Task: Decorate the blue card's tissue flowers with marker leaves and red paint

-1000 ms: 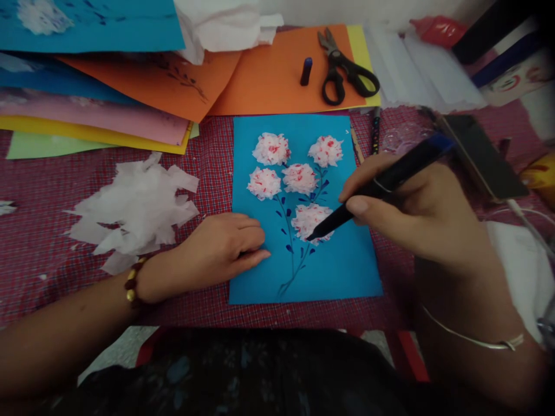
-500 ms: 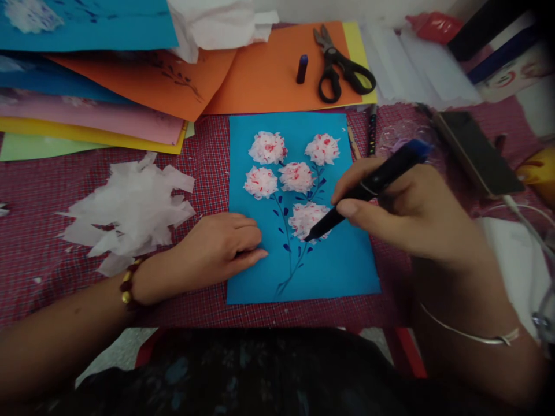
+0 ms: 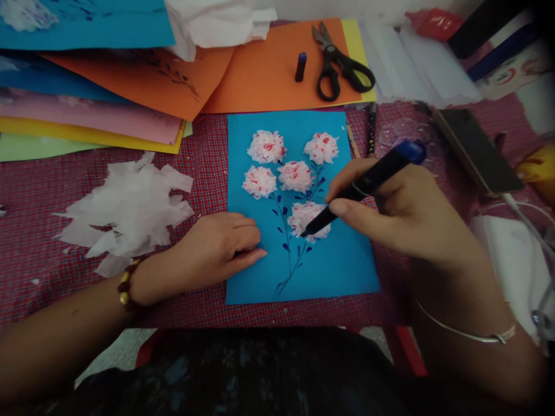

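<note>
The left hand [image 3: 217, 248], palm hidden so I cannot tell its grip, overlaps the blue sheet [image 3: 338, 271], over which the right hand [image 3: 403, 214] pinches a marker [image 3: 366, 182], tip indistinct against the lowest flower [image 3: 302, 214], another picture [image 3: 95, 28] cropped beyond.

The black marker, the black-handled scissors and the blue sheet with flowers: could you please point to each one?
Black marker [image 3: 368, 181]: head view, on its barrel.
Black-handled scissors [image 3: 331, 52]: head view, near the pivot.
Blue sheet [image 3: 336, 273]: head view, bare lower part.
</note>
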Tool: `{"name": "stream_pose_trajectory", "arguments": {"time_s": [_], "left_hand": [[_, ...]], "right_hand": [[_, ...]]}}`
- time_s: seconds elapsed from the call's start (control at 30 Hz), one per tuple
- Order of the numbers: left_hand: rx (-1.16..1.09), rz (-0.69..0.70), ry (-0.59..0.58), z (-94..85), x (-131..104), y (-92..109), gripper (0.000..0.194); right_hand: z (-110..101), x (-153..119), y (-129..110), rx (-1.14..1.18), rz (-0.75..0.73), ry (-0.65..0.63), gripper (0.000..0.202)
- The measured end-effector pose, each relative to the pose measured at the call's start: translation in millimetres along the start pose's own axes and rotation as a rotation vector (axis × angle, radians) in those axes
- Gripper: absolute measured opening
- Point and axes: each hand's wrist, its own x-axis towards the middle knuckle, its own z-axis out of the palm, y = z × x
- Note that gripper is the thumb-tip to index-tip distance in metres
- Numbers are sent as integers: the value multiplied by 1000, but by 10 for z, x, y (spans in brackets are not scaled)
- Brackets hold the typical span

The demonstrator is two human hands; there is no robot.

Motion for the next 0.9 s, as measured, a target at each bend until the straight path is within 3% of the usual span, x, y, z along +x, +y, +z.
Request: {"name": "stream_pose_trajectory", "arguments": {"time_s": [0.23,0.47,0.67,0.9], "left_hand": [[-6,-7,-13,-5,4,4,35],[-1,1,7,7,-4,-7,34],[-3,-4,-3,-14,6,1,34],[-3,-3,2,-3,11,3,34]], "right_hand": [[-58,-30,-25,31,56,87,7],[-6,-3,-9,22,6,-6,11],[-62,-28,-5,48,22,152,7],[43,9,-26,56,8,-4,16]]}}
